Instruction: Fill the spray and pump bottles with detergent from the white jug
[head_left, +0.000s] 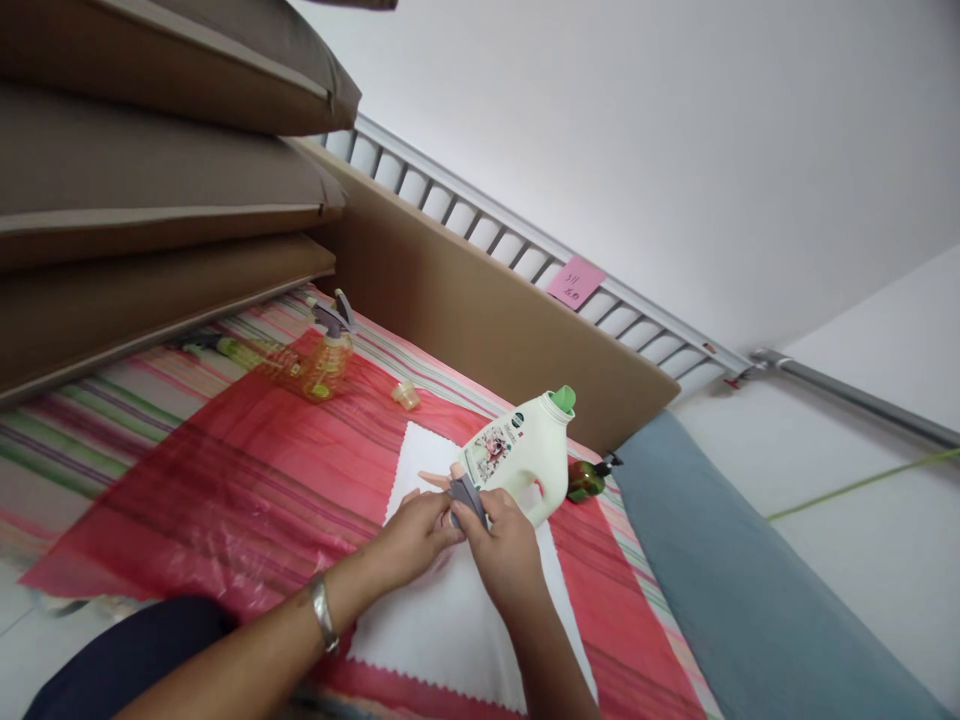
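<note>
My left hand point(420, 535) and my right hand point(504, 545) meet over a white cloth point(450, 630) with zigzag edges. Between them they grip what looks like a grey trigger spray head point(466, 493) with peach-coloured parts; its underside is hidden by my fingers. My left fingers curl round its lower left, while my right thumb and fingers close on its right side. Just behind my hands, a pale green jug point(551, 450) with a green cap and a printed label appears tilted in view. The cloth lies on red translucent sheeting point(300, 480).
Spray bottles, one yellowish point(324, 365), lie or stand at the left near a small cup point(406, 395). A brown pump bottle point(585, 481) is behind the jug. Stacked brown cushions point(165, 160), a brown board point(480, 290) and a radiator point(480, 225) border the striped cloth point(112, 420).
</note>
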